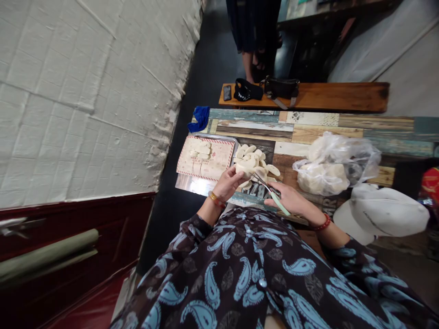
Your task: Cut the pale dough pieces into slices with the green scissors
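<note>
My left hand (229, 183) is closed on a piece of pale steamed bun (243, 170), held over a heap of similar oval slices (253, 157) on the table. In my right hand (291, 198) is a pair of scissors (278, 204) with a pale green handle. Their metal blades point up and left, with the tips close to the held piece; whether they touch it I cannot tell. Left of the heap, a metal tray (236, 145) has a printed paper-like sheet (219, 163) over it, with several slices (201, 148) near the sheet's middle.
Clear plastic bags (343, 160) with pale lumps stand right of the heap, and a white cap (384, 212) lies nearer. A blue cloth (199, 119) hangs at the far left corner. Behind the table are a bench (336, 96) with a bag (283, 87), and a standing person (254, 32).
</note>
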Tool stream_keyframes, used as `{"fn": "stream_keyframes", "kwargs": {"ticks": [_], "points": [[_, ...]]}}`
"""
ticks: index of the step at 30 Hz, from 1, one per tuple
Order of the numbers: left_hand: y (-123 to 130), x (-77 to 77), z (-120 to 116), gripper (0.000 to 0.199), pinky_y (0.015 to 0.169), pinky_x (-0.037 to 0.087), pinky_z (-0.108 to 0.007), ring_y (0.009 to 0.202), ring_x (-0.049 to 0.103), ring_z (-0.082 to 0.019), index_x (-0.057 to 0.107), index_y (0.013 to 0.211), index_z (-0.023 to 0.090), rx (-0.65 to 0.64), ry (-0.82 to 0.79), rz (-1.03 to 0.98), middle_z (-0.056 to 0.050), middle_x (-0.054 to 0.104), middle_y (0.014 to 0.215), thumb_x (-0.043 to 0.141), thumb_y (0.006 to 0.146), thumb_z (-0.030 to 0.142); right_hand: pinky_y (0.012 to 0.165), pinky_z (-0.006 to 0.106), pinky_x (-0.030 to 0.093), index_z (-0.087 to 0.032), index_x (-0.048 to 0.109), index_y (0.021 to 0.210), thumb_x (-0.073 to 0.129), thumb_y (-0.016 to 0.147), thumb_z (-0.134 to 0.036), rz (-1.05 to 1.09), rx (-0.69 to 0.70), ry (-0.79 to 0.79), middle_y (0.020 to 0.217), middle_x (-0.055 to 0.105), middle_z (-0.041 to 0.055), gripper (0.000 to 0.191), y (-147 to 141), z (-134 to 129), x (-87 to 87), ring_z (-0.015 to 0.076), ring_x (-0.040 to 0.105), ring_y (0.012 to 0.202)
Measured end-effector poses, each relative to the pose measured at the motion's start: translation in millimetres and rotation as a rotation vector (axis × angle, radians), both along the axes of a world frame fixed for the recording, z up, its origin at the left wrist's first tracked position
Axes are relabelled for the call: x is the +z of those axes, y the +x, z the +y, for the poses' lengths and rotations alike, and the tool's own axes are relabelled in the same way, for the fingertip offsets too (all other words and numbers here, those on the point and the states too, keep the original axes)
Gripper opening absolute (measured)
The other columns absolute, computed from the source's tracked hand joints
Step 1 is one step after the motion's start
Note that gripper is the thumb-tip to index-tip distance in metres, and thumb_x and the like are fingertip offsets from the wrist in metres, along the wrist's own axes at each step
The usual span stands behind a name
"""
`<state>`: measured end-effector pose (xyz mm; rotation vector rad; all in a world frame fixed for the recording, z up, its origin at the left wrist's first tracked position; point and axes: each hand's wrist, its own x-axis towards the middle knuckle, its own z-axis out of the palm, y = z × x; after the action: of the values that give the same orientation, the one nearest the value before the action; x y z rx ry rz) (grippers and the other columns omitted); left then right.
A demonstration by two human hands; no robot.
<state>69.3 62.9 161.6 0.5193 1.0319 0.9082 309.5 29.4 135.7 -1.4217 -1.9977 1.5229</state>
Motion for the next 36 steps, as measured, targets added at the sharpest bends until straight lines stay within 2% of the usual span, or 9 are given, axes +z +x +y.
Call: {"fn": "stream_keyframes", "kwargs": {"ticks": [8, 14, 20, 28, 36], "points": [[-2.5, -0.7, -1.4, 0.045, 0.092, 0.053, -0.034, 0.093, 0.069, -0.018, 0.068, 0.101, 0.013, 0.087, -0.011, -0.012, -0.007, 0.074, 0.102, 0.088, 0.065, 0.029, 0.093, 0.042, 0.052, -0.015, 0.059, 0.134, 0.073, 0.077, -0.049, -0.004, 0.030, 0.012, 0.117, 0.070, 0.0142, 0.068, 1.5, 2.4, 1.2, 0.0311, 0.066, 0.105], [-4.8, -1.0, -2.2, 0.045, 0.087, 0.056, -0.038, 0.089, 0.070, -0.018, 0.066, 0.105, 0.014, 0.023, -0.042, 0.021, -0.007, 0.073, 0.101, 0.086, 0.068, 0.031, 0.092, 0.043, 0.052, -0.016, 0.060, 0.133, 0.078, 0.072, -0.053, -0.020, 0.048, 0.004, 0.112, 0.071, 0.0135, 0.073, 1.8, 11.5, 3.4, 0.0316, 0.067, 0.102], [-2.3, -1.1, 0.6, 0.050, 0.092, 0.053, -0.036, 0.096, 0.070, -0.021, 0.068, 0.109, 0.014, -0.010, -0.040, 0.012, -0.010, 0.073, 0.108, 0.087, 0.066, 0.033, 0.087, 0.039, 0.054, -0.018, 0.060, 0.133, 0.078, 0.071, -0.050, -0.045, 0.101, 0.017, 0.115, 0.070, 0.0135, 0.071, 3.0, 21.5, 5.1, 0.0307, 0.067, 0.101], [-2.8, -4.5, 3.0, 0.042, 0.090, 0.053, -0.034, 0.089, 0.069, -0.017, 0.071, 0.100, 0.013, -0.054, -0.046, 0.062, -0.008, 0.074, 0.102, 0.087, 0.066, 0.033, 0.087, 0.038, 0.052, -0.018, 0.062, 0.129, 0.079, 0.070, -0.048, -0.078, 0.173, 0.027, 0.109, 0.071, 0.0127, 0.068, 1.5, 32.1, 9.9, 0.0298, 0.067, 0.097], [-2.3, -5.5, 1.8, 0.047, 0.091, 0.054, -0.033, 0.092, 0.069, -0.018, 0.069, 0.107, 0.014, -0.020, -0.034, 0.022, -0.008, 0.073, 0.106, 0.086, 0.068, 0.033, 0.087, 0.038, 0.051, -0.015, 0.058, 0.134, 0.077, 0.071, -0.045, -0.081, 0.182, -0.027, 0.117, 0.070, 0.0149, 0.073, -1.7, 35.8, 9.9, 0.0302, 0.066, 0.099]]}}
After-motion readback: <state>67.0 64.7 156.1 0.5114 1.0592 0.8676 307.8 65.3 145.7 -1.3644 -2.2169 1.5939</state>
